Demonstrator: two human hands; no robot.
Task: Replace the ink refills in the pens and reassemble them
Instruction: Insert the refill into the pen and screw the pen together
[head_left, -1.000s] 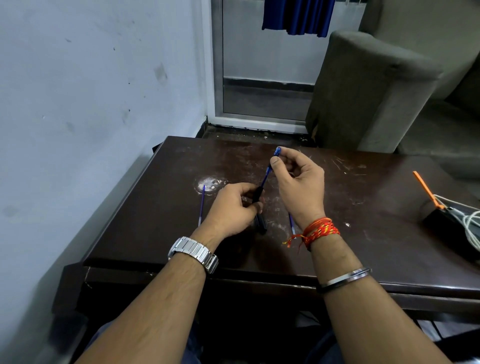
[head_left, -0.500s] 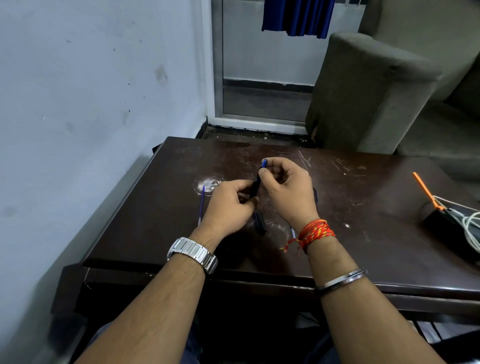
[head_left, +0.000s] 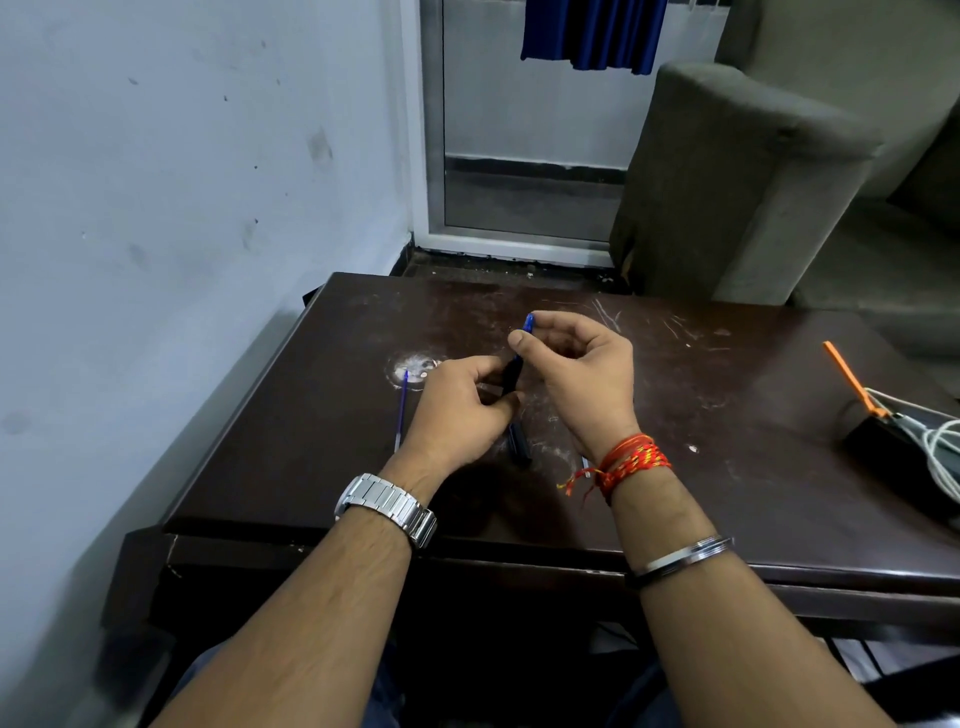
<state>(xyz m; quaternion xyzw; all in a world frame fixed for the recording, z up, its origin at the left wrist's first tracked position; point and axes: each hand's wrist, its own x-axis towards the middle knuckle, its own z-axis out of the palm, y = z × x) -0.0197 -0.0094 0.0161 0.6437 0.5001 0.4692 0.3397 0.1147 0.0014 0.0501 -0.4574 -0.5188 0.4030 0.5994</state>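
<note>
Above the middle of the dark wooden table (head_left: 727, 467), my left hand (head_left: 462, 410) grips a black pen barrel (head_left: 511, 375) that tilts up to the right. My right hand (head_left: 582, 379) pinches the blue end of an ink refill (head_left: 528, 325) that sticks out of the barrel's top. A loose blue refill (head_left: 401, 410) lies on the table left of my left hand. Another dark pen part (head_left: 519, 444) lies on the table between my wrists. A further thin piece (head_left: 585, 464) shows just beside my right wrist, mostly hidden.
A black box with an orange piece (head_left: 852, 382) and white cables (head_left: 940, 452) sits at the table's right edge. A grey wall runs along the left. A grey sofa (head_left: 737, 176) stands behind the table, next to a glass door.
The refill went deep into the barrel as my right hand dropped toward my left, then my right hand rose a little. Now only a short blue end shows above the barrel.
</note>
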